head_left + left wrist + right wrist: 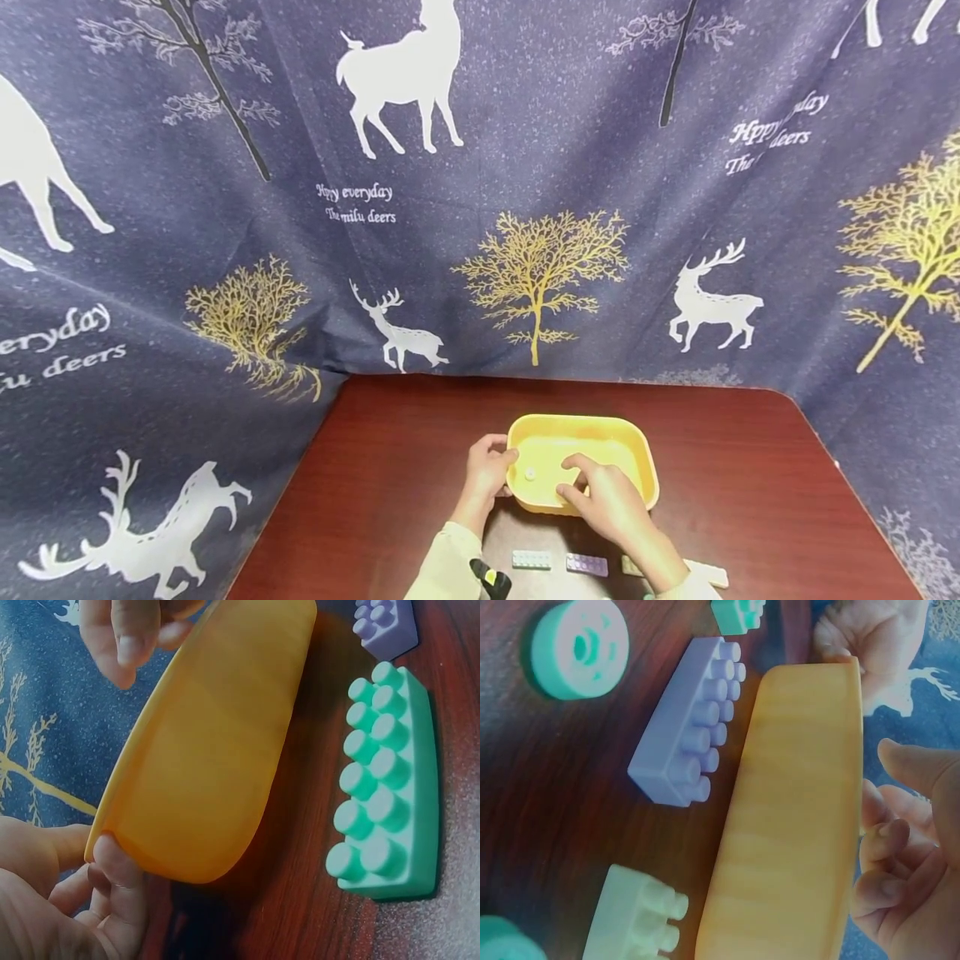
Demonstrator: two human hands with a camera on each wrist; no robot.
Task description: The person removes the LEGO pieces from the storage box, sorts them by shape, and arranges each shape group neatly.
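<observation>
A yellow plastic tub (551, 446) stands on the table. At its left end my left hand (487, 468) grips the rim, and the left wrist view has that hand (67, 900) pinching the tub's corner (202, 757). A small whitish piece (530, 474) lies inside the tub, near the left hand. My right hand (609, 500) reaches over the near side, thumb and fingers apart and loosely bent. In the right wrist view this hand (922, 855) is beside the tub's rim, with nothing seen between thumb and fingers.
Near the table's front lie a mint green toy brick (531, 560), a purple toy brick (587, 565) and a pale yellow-green brick (622, 919). A round turquoise wheel-like piece (581, 649) lies by the purple one. Behind the table (420, 417) hangs a deer-printed cloth (405, 242).
</observation>
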